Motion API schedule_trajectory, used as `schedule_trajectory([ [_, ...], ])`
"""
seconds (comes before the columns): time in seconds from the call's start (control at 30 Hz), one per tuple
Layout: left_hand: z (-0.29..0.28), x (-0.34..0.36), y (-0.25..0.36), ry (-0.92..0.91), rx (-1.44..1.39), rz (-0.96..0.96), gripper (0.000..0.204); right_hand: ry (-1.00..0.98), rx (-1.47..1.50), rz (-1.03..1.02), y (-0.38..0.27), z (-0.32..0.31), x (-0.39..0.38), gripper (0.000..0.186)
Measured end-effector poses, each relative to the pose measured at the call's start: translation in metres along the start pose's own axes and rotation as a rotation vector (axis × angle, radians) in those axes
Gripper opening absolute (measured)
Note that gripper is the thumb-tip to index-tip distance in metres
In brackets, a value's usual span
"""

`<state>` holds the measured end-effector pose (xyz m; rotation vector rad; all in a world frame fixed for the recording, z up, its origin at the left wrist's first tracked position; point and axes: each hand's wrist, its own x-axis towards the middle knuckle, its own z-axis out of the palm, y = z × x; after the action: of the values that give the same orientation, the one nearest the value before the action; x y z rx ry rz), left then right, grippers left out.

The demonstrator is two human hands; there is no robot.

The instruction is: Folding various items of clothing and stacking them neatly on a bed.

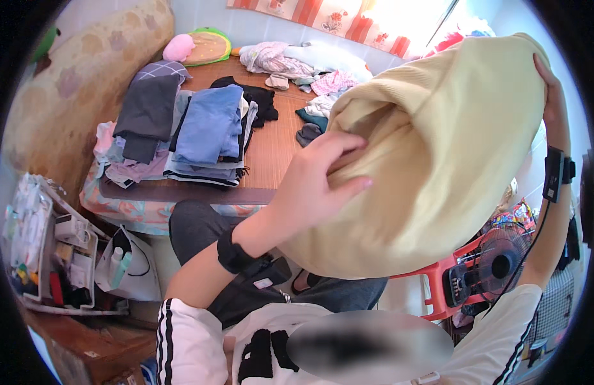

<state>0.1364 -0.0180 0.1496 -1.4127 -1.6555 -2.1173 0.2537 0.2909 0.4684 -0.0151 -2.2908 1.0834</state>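
A pale yellow ribbed garment (451, 167) is held up in front of me, bulging, with a gathered opening on its left side. At that opening is my left hand (316, 179), its thumb and fingers spread against the cloth. Some of its fingertips are partly lost in the folds. My right hand (552, 93) grips the garment's upper right end, raised high; the cloth hides some of its fingers. What kind of garment it is cannot be made out.
On the bed mat (271, 154) stand folded clothes: a blue-topped stack (210, 125) and a dark grey garment (146, 109). Loose clothes (310, 64) lie farther back. A red stool (432, 289) with a small fan (500, 265) is at right. A white rack (59, 250) stands left.
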Motion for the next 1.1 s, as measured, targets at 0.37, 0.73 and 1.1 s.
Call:
schedule_trajectory([
  [0.37, -0.004, -0.056, -0.029, -0.237, 0.124, -0.208, 0.079, 0.210, 0.041, -0.097, 0.018, -0.043, 0.009, 0.047],
  [0.73, 0.041, -0.028, -0.023, -0.212, 0.194, 0.025, 0.076, -0.011, -0.146, -0.002, 0.000, 0.007, -0.011, 0.051],
  [1.1, 0.005, 0.042, 0.015, -0.165, -0.820, -0.481, 0.030, -0.095, 0.129, 0.481, 0.060, 0.045, -0.024, 0.045],
])
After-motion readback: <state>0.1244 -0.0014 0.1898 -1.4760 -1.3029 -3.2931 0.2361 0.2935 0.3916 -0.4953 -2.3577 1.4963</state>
